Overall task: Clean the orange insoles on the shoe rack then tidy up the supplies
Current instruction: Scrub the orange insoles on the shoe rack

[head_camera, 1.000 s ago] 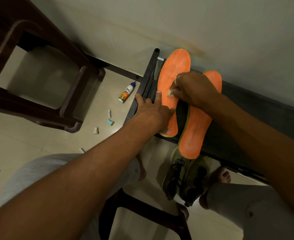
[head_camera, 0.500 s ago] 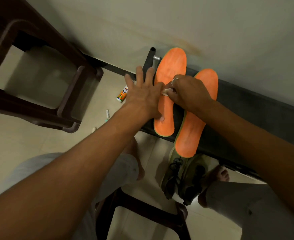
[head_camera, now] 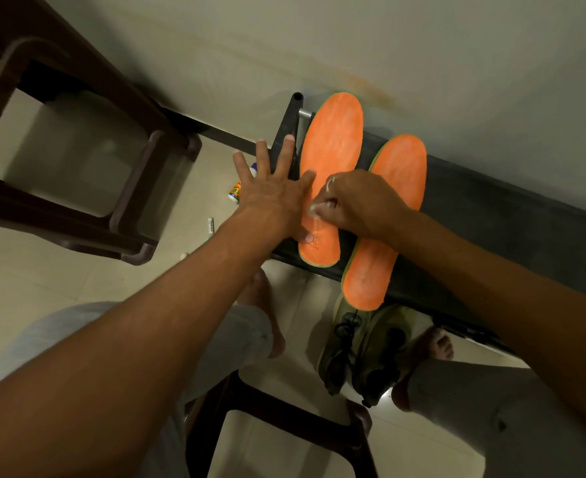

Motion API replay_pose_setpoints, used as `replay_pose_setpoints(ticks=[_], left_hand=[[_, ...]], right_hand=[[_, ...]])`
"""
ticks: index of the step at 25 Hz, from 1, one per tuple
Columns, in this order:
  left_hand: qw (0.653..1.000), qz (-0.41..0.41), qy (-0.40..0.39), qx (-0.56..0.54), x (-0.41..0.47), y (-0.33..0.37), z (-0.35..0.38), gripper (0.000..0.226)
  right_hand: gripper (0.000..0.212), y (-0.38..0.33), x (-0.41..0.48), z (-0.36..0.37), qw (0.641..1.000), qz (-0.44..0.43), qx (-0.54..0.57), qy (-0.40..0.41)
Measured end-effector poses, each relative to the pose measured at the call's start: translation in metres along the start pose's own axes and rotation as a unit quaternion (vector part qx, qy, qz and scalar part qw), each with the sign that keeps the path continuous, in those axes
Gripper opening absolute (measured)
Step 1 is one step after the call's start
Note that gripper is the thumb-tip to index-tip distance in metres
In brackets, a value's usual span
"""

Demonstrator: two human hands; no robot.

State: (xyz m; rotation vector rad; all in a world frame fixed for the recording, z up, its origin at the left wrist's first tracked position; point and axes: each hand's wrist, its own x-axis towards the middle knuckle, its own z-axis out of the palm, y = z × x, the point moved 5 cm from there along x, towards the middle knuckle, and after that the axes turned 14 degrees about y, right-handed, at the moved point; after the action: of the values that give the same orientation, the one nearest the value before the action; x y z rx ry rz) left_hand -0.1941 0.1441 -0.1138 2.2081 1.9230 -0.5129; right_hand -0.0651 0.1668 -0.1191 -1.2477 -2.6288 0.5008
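My left hand [head_camera: 278, 198] presses flat on one orange insole [head_camera: 331, 150]; my right hand [head_camera: 357, 201] pinches a white wad [head_camera: 315, 209] against it.

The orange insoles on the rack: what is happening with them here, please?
A person is cleaning them. The left hand lies flat, fingers straight, pressing the left insole onto the black shoe rack. The right hand pinches a small white wad against that same insole. The other insole lies beside it, partly under the right wrist. A small bottle lies on the floor beside the rack.
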Motion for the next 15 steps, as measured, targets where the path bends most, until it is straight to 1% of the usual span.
replay_pose_setpoints(ticks=[1, 2, 4, 5, 6, 7, 9, 10, 11, 13, 14, 15], left_hand=[[1.0, -0.002, -0.001, -0.002, 0.0, 0.0, 0.0, 0.119], [1.0, -0.003, -0.002, -0.006, 0.0, 0.0, 0.001, 0.119], [1.0, -0.001, 0.004, -0.021, 0.0, -0.001, 0.002, 0.119], [1.0, -0.001, 0.008, -0.026, 0.0, -0.003, 0.003, 0.12], [1.0, 0.0, 0.01, -0.028, 0.001, -0.004, 0.004, 0.121], [1.0, 0.0, 0.011, -0.029, 0.001, -0.005, 0.005, 0.122], [1.0, -0.003, 0.007, -0.027, 0.002, -0.006, 0.007, 0.123], [1.0, -0.004, 0.005, -0.027, 0.002, -0.005, 0.007, 0.124], [1.0, -0.003, 0.004, -0.029, 0.003, -0.004, 0.007, 0.124], [0.999, -0.003, 0.002, -0.04, 0.004, -0.005, 0.008, 0.125], [0.999, -0.004, 0.003, -0.045, 0.004, -0.006, 0.009, 0.125], [0.999, -0.005, 0.005, -0.046, 0.004, -0.006, 0.009, 0.124]], right_hand=[[0.029, -0.006, -0.002, 0.003, 0.999, -0.012, 0.022, -0.026], [0.031, -0.005, -0.001, 0.004, 1.0, -0.014, 0.015, -0.019], [0.033, 0.011, 0.008, -0.003, 0.998, 0.02, -0.037, 0.055], [0.032, 0.015, 0.012, -0.007, 0.995, 0.043, -0.05, 0.078], [0.033, 0.015, 0.014, -0.006, 0.995, 0.05, -0.046, 0.076], [0.033, 0.01, 0.014, -0.001, 0.998, 0.029, -0.029, 0.053], [0.032, -0.009, 0.007, 0.009, 0.999, -0.029, 0.033, -0.026], [0.032, -0.013, 0.004, 0.01, 0.997, -0.039, 0.045, -0.048], [0.034, -0.01, 0.006, 0.008, 0.998, -0.029, 0.033, -0.039], [0.038, 0.007, 0.014, -0.001, 0.999, 0.023, -0.019, 0.033], [0.036, 0.011, 0.017, -0.004, 0.997, 0.044, -0.034, 0.058], [0.034, 0.009, 0.017, -0.003, 0.997, 0.048, -0.029, 0.054]])
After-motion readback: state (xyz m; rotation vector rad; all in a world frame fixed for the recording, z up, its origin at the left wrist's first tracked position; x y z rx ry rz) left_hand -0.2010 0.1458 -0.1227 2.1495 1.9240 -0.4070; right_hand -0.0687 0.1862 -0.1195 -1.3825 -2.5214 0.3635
